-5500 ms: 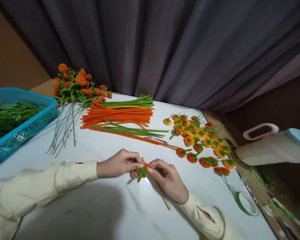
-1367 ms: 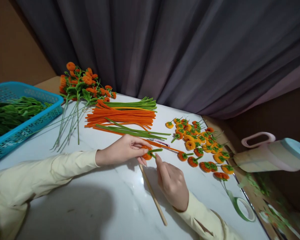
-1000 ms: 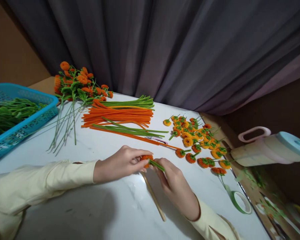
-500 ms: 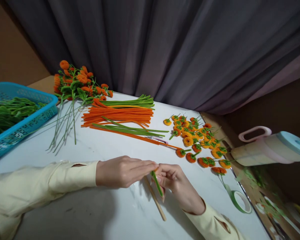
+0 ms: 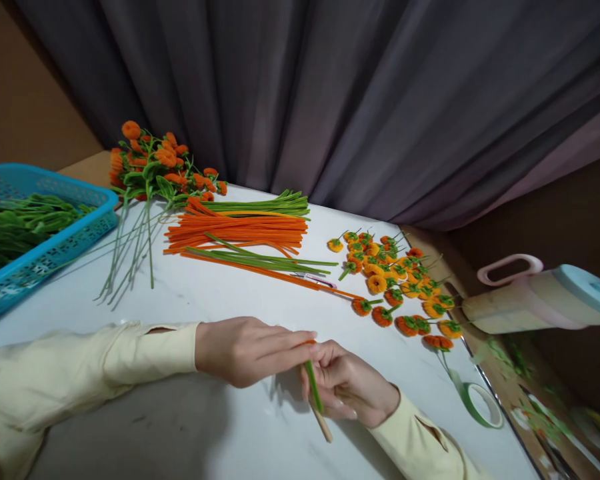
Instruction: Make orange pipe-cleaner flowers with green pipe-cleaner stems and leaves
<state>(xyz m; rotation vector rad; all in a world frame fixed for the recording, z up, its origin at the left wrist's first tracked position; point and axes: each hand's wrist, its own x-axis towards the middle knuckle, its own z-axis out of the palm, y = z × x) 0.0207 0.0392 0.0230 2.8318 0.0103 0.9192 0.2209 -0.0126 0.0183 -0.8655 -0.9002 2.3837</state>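
My left hand point(image 5: 253, 350) is stretched flat, fingers together, its tips against the small orange and green piece between my hands. My right hand point(image 5: 347, 383) pinches that piece, whose green pipe cleaner end point(image 5: 314, 387) hangs down. Most of the orange part is hidden by my fingers. Beneath them a wooden stick point(image 5: 322, 425) lies on the white table point(image 5: 180, 427). Beyond my hands are orange pipe cleaners point(image 5: 240, 230) and green pipe cleaners point(image 5: 265, 205). Many small orange and yellow flower heads point(image 5: 377, 283) are spread at the right.
A blue basket point(image 5: 87, 230) of green leaves stands at the left. Orange flowers with stems point(image 5: 165, 157) lie at the back left. At the right are a green tape roll point(image 5: 483, 405) and a lying cup point(image 5: 530, 300). A dark curtain point(image 5: 280, 87) hangs behind the table.
My right hand has turned and its lower fingers now extend over the wooden stick. My left hand has shifted slightly lower, and the green end hangs more upright.
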